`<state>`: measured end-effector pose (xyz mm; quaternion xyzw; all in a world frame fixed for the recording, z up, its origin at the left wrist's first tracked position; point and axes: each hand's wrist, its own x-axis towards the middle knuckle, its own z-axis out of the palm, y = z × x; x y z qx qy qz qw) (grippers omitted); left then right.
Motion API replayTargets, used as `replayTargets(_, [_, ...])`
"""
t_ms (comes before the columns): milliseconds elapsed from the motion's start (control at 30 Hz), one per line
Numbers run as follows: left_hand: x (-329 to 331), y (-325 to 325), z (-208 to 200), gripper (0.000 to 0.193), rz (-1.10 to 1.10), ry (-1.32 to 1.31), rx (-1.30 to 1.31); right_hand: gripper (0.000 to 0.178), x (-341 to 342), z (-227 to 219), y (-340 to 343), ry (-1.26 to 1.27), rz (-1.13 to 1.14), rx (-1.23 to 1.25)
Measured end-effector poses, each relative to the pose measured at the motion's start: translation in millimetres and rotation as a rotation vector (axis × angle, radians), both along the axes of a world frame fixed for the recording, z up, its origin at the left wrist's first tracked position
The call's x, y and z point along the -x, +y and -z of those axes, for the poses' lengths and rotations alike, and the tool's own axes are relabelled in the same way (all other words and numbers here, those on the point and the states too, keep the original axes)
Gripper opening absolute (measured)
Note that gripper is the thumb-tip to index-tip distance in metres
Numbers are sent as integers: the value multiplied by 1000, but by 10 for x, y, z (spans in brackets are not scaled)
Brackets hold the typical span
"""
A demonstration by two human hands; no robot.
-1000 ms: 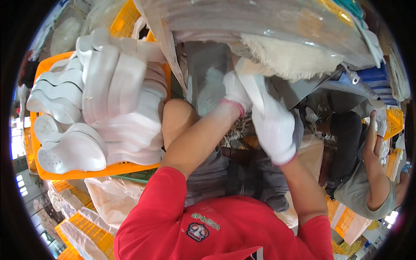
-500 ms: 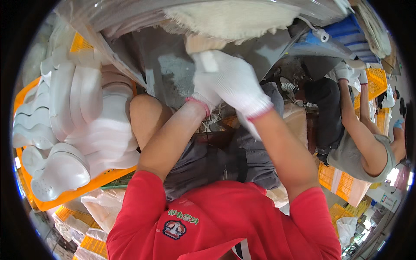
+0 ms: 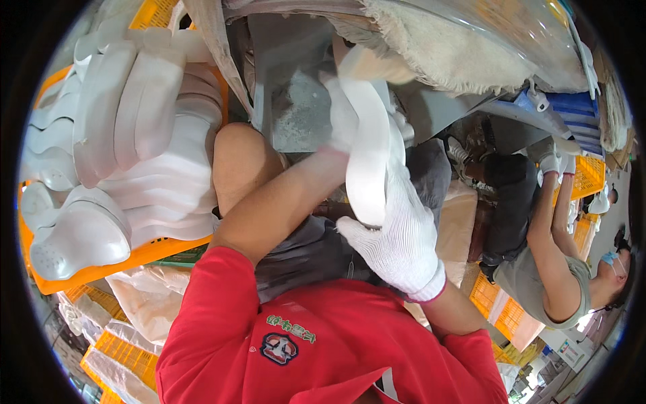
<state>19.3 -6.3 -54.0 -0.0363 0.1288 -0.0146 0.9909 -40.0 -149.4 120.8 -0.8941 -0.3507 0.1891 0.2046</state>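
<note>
A long, white, curved moulded piece [image 3: 365, 155] stands nearly upright between my hands; I cannot tell its exact kind. My right hand [image 3: 398, 232], in a white knitted glove, grips its near end, with the thumb and fingers on either side. My left hand [image 3: 341, 116], also gloved, is closed around its far left side, partly hidden by the piece and slightly blurred. The far end of the piece reaches a blurred, cream-coloured rounded thing [image 3: 377, 66], perhaps a buffing wheel, under a hanging frayed cloth [image 3: 464, 57]. Whether the two touch is unclear.
An orange crate [image 3: 145, 254] at the left holds several stacked white moulded pieces [image 3: 151, 101]. A grey metal trough [image 3: 286, 40] with white dust lies ahead. At the right sits a co-worker [image 3: 555, 269] with gloved hands, near yellow crates [image 3: 584, 174].
The white piece has come into clear view, turned upright. My right hand has moved nearer, down to its near end. The view has shifted a little.
</note>
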Motion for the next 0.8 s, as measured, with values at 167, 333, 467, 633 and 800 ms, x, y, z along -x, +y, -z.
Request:
replayTargets(167, [-323, 397, 74, 84, -181, 100, -305, 47, -426, 96, 276, -339, -108, -129])
replayTargets(333, [-174, 382, -111, 43, -196, 136, -308, 42, -520, 198, 307, -262, 85, -234])
replayTargets(467, [-148, 358, -298, 45, -188, 297, -677, 52, -609, 279, 438, -416, 10, -247])
replayTargets(633, [-107, 365, -311, 67, -265, 219, -333, 41, -741, 247, 682, -447, -103, -196])
replayTargets(800, [-12, 114, -35, 64, -69, 148, -33, 43, -359, -107, 275, 69, 50, 23])
